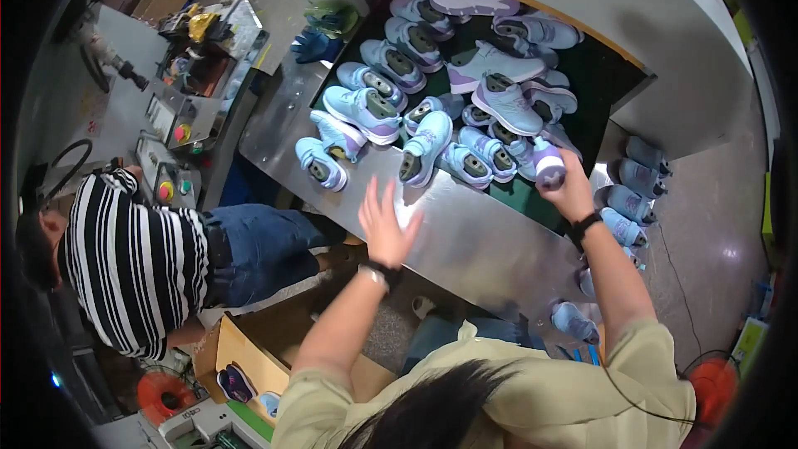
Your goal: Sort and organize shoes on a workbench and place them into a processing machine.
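My left hand (384, 220) hovers open above the shiny metal table (465, 237), fingers spread, just short of a light blue shoe (426, 146) lying at the front of the pile. My right hand (566, 187) grips a blue and purple shoe (549, 163) by its heel end, held up at the right edge of the pile. Several pale blue and lilac shoes (465, 75) on grey lasts lie heaped on the dark belt beyond both hands.
A person in a black-and-white striped shirt (133, 262) bends over at the left beside a control box with coloured buttons (170, 162). More shoes (632, 191) stand on a rack at the right. A cardboard box (249, 357) sits below the table.
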`<move>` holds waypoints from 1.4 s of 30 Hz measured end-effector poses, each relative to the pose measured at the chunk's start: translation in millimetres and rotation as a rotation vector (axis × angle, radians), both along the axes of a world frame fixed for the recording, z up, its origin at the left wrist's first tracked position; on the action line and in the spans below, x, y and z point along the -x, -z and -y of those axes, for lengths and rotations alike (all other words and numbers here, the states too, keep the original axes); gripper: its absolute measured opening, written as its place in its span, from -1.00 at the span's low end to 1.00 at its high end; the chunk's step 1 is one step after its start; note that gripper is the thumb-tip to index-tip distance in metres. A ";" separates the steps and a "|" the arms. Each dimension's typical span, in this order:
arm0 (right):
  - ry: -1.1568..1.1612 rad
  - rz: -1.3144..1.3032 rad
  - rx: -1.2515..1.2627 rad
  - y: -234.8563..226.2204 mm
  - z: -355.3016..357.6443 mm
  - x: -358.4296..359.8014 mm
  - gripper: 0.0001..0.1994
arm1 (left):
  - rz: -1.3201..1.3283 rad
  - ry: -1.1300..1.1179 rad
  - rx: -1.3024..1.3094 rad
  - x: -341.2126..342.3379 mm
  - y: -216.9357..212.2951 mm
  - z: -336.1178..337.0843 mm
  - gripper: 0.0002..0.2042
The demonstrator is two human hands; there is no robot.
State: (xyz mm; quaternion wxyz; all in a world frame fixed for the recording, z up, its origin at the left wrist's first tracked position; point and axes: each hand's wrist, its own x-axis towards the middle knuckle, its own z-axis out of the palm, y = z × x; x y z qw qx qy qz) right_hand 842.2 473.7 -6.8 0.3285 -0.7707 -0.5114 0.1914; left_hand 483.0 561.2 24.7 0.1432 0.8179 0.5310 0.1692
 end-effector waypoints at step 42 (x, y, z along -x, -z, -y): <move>0.536 -0.234 -0.429 79.4 -237.8 -186.3 -0.55 | 0.331 0.299 0.311 -262.5 112.7 -266.9 0.02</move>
